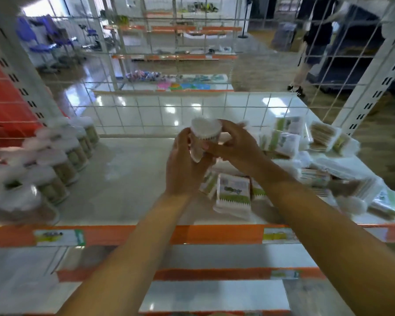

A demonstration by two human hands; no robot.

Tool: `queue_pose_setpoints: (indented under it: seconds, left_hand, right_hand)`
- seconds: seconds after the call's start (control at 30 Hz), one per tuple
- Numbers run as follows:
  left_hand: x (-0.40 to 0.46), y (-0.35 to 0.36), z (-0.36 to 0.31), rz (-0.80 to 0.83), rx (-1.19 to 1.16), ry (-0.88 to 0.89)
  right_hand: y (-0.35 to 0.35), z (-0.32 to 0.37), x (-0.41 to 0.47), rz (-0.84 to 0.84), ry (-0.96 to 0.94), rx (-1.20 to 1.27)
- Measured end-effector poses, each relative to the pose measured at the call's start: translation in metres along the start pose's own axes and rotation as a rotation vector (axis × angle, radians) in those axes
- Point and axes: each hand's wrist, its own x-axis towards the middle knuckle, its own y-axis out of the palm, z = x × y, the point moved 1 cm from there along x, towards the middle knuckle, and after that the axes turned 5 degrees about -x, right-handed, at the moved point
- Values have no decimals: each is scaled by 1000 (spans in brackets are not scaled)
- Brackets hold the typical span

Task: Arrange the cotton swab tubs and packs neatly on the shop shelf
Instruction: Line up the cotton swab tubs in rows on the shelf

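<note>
We hold one cotton swab tub [203, 137] above the middle of the shelf [128, 179], left hand [184, 165] curled round its body, right hand [233, 144] pinching its upper side. To place it well, we judge, carry it upright leftward and set it in line beside the row of tubs [62, 160]. Loose packs [234, 195] lie heaped just right of both hands.

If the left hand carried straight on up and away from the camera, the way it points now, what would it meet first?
Probably nothing on the shelf: beyond the left hand and its tub lies bare surface, then the wire mesh back. Depth is hard to judge.
</note>
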Motion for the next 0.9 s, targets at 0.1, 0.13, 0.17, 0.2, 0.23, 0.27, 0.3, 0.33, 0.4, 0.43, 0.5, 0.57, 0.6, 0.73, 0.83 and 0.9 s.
queue_pose_setpoints:
  seconds: [0.1,0.13,0.17,0.2,0.23,0.27,0.3,0.33,0.4,0.43,0.5,0.57,0.6,0.73,0.83,0.9]
  left_hand:
    - [6,-24,29,-22,43,-12]
    - [7,-32,40,-32,53,-25]
    - [8,-41,51,-41,61,-44]
    - [9,-49,61,-49,63,-68]
    - [10,-56,71,-57,63,-97]
    - [11,-63,81,-73,60,-130]
    - [13,-69,90,-96,55,-166]
    - [15,-74,98,-122,47,-204]
    - [20,-83,112,-169,27,-271]
    - [23,-87,118,-191,25,-295]
    - [29,-92,131,-223,39,-337]
    - [37,-95,142,-237,52,-381]
    - [41,-96,146,-243,59,-402]
    - [53,-98,157,-272,83,-439]
    - [61,-99,164,-268,96,-431]
    - [68,-100,166,-269,104,-444]
  right_hand:
    - [26,-4,11,-25,22,-145]
    - [35,-5,14,-19,31,-152]
    - [45,-4,16,-10,31,-146]
    - [54,-4,18,-5,30,-140]
    - [63,-3,19,-2,26,-141]
    - [72,-3,21,-1,27,-152]
    - [80,-4,22,-5,33,-170]
    - [88,-4,24,-5,46,-185]
    - [102,-3,25,10,66,-165]
    - [108,-2,26,20,70,-150]
    - [117,-1,29,39,93,-149]
    - [124,1,32,60,108,-164]
    - [128,1,34,68,111,-167]
    - [140,3,37,96,119,-186]
    - [147,2,35,95,121,-188]
    - [150,0,34,93,119,-193]
